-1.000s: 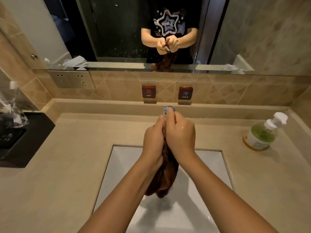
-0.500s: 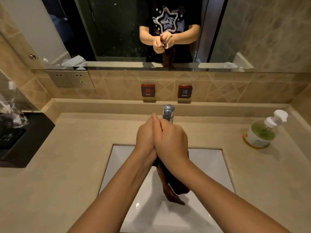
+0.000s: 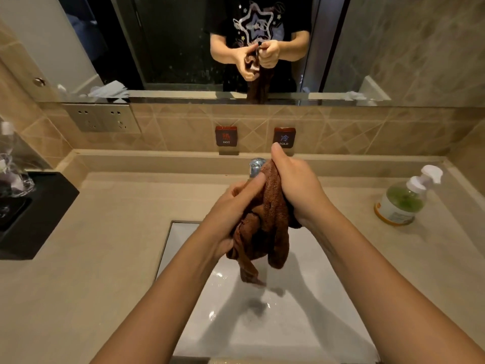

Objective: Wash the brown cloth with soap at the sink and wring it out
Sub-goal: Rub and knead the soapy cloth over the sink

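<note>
The brown cloth [image 3: 265, 227] is bunched between both my hands above the white sink [image 3: 301, 324]. My left hand [image 3: 231, 206] grips its lower left folds, thumb pressed across the top. My right hand [image 3: 296, 185] clasps its upper right part, near the chrome tap [image 3: 256, 166]. Two loose ends of the cloth hang down toward the wet basin. A green soap pump bottle [image 3: 401, 200] stands on the counter at the right, away from both hands.
HOT [image 3: 226, 136] and COLD [image 3: 284, 137] wall buttons sit behind the tap. A black tray [image 3: 39, 214] with clear glassware occupies the left counter. A mirror [image 3: 183, 48] above reflects my hands. A power socket plate [image 3: 102, 118] is at upper left.
My hands have parted from a tight clasp and the twisted cloth has loosened into a wider bunch. The right hand rose toward the tap.
</note>
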